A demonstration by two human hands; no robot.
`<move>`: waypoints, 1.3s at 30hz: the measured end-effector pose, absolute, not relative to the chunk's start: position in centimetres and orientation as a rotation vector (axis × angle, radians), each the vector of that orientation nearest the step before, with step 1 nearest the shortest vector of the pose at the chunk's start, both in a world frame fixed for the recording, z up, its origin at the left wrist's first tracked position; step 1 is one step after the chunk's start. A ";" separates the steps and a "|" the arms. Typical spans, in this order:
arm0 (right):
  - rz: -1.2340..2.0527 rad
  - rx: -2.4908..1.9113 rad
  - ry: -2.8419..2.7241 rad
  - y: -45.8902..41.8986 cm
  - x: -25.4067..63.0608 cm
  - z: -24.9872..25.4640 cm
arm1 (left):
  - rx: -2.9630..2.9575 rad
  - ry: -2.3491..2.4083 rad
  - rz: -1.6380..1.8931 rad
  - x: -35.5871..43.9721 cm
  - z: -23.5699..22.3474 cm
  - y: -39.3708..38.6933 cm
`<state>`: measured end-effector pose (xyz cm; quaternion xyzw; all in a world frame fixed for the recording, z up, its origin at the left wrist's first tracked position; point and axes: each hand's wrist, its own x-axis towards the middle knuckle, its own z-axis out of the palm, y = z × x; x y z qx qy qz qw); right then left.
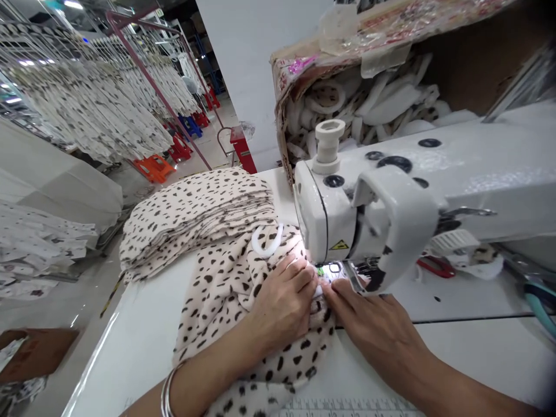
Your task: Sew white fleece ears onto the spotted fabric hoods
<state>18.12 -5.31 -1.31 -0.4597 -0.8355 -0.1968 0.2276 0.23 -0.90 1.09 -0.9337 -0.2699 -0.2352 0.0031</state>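
- The left hand [282,304], with metal bangles [167,394] on its wrist, lay on a bunched piece of cream fabric with dark spots [226,301], and the right hand [369,324] lay on the same piece from the other side.
- The hands were close together, their fingertips nearly meeting by the presser foot [350,277]. They pressed on the cloth, though from this angle they may or may not have been pinching it.
- The spotted fabric lay across the white sewing table [125,353], its far end running under the machine's needle area.
- It looked light, soft and limp, likely to slip and shift, so it would be best taken flat under the fingers, close to the needle.
- A white plastic ring [266,240] sat on the fabric just beyond the left hand.
- A folded stack of the same spotted fabric [191,223] lay just behind it.
- The white sewing machine head [330,214] stood to the right, bearing a yellow warning triangle [338,245] with no readable words or brand.
- A printed ruler scale [347,407] ran along the table's near edge; its numbers were too cut off to read reliably.
- Red-handled snips [436,266] lay beyond the machine.
- A cardboard box [286,98] held white pieces [382,104].
- Spotted garments [87,98] hung on racks farther off.
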 end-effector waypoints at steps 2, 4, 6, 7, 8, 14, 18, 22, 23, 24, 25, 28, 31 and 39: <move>-0.580 -1.275 -2.322 -5.1 18.1 -1.3 | -2.912 -0.851 -0.756 0.3 1.0 -0.6; -0.601 -1.277 -2.335 -4.8 18.1 -1.2 | -2.899 -0.853 -0.780 0.3 0.9 -0.3; -0.614 -1.275 -2.350 -4.6 18.1 -1.3 | -2.884 -0.852 -0.786 0.3 0.8 -0.1; -0.617 -1.271 -2.354 -4.5 18.1 -1.4 | -2.878 -0.851 -0.778 0.3 0.8 0.1; -0.617 -1.270 -2.353 -4.4 18.1 -1.5 | -2.874 -0.853 -0.765 0.3 0.9 0.1; -0.600 -1.272 -2.318 -4.6 18.3 -1.8 | -2.878 -0.886 -0.681 0.2 1.4 0.0; -0.354 -1.047 -2.298 -5.2 18.5 -2.4 | -2.914 -0.871 -0.675 -0.3 1.5 -0.4; -0.189 -0.870 -2.228 -6.0 18.6 -3.3 | -2.931 -0.733 -0.627 -0.6 1.4 -0.6; -0.188 -0.864 -2.228 -6.2 18.6 -3.5 | -2.918 -0.715 -0.619 -0.5 1.3 -0.6; -0.194 -0.861 -2.236 -6.4 18.6 -3.5 | -2.906 -0.706 -0.613 -0.5 1.3 -0.6; -0.202 -0.861 -2.243 -6.6 18.6 -3.5 | -2.890 -0.715 -0.605 -0.4 1.2 -0.7; -0.216 -0.871 -2.262 -6.9 18.6 -3.3 | -2.819 -0.755 -0.609 -0.1 1.1 -0.9; -0.195 -0.896 -2.275 -6.9 18.5 -2.8 | -2.780 -0.770 -0.621 0.1 0.9 -1.1; -0.219 -0.945 -2.359 -6.1 18.5 -1.7 | -2.852 -0.824 -0.571 -0.1 0.4 0.3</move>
